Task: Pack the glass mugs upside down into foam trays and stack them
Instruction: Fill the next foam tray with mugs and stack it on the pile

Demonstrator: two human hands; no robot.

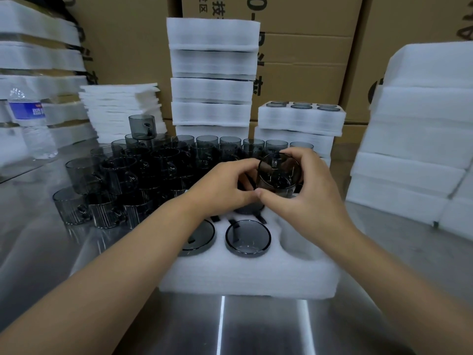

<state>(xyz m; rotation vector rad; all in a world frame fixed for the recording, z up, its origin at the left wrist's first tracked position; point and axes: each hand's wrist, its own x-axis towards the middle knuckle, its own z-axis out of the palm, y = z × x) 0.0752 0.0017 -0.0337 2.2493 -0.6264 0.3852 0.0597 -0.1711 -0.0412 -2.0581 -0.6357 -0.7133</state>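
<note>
the left hand (225, 187) and right hand (311, 193) are gripping a tilted glass mug (279, 174); lowered crooked, it is risking chipping against seated mugs (247, 238) in the foam tray (243, 278).

The left arm (102, 267) and the right arm (389, 275) are both bare, from the bottom edge all the way up to the wrists. They look smooth and slim. The left hand (222, 192) is bare too, with round knuckles and thin fingers. The right hand (309, 201) is bare as well. Its thumb has a short, clean nail. Both wrists are narrow.
</note>
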